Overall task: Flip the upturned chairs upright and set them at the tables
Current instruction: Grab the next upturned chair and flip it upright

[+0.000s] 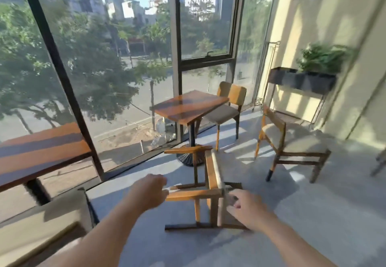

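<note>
We see a wooden chair [208,187] lying tipped on its side on the grey floor [292,214], just in front of the black pedestal base of the small square table [190,106], its legs pointing left toward the window and its padded seat turned to the right. Our left hand [149,191] is at the tip of the near upper leg, fingers curled loosely; blur keeps us from telling whether they actually grip the leg or only touch it. Our right hand [244,206] rests on the seat's near edge, fingers bent and pressed around the cushion and frame. Beyond it, an upright chair [227,108] is tucked at the far side of the table, and another upright chair [290,143] stands apart to the right. A second table [39,152] sits at the left.
</note>
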Available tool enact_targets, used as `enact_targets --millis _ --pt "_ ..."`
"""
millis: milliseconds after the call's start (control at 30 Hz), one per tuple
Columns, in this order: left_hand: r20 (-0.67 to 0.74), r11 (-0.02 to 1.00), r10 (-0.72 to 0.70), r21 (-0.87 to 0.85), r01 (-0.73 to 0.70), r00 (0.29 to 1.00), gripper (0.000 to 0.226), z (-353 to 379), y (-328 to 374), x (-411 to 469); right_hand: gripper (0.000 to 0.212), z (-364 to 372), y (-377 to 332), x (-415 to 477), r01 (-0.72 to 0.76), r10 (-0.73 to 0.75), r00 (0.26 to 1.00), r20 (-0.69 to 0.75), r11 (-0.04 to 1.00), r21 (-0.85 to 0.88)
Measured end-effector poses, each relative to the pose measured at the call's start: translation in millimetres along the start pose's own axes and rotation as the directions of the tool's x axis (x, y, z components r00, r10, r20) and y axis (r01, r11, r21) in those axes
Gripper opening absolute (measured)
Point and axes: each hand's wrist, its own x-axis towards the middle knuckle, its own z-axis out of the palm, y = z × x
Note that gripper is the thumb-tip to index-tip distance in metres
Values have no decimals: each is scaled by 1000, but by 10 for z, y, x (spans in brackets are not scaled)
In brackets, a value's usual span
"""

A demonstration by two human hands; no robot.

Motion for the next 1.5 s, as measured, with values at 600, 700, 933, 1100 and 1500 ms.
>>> enact_targets --millis 600,700,933,1100,1500 --pt "-204 950 312 55 -307 928 16 -299 3932 2631 47 -2819 2384 1727 23 -31 981 -190 999 -44" --pt "-226 956 289 23 -291 930 13 -230 4168 3186 21 -3208 2575 2283 65 -82 980 -181 993 -98" --pt "-228 978 208 19 -209 951 28 -218 4686 4139 8 -4118 2857 3398 144 -195 945 -263 969 -200" --pt "-298 998 58 18 -56 953 12 -213 4890 4584 36 -4417 3007 4205 276 -329 920 -212 929 -247" --pt "-181 837 -533 28 546 827 26 273 5314 4536 27 -3960 2984 5599 772 -736 625 261 534 -344"
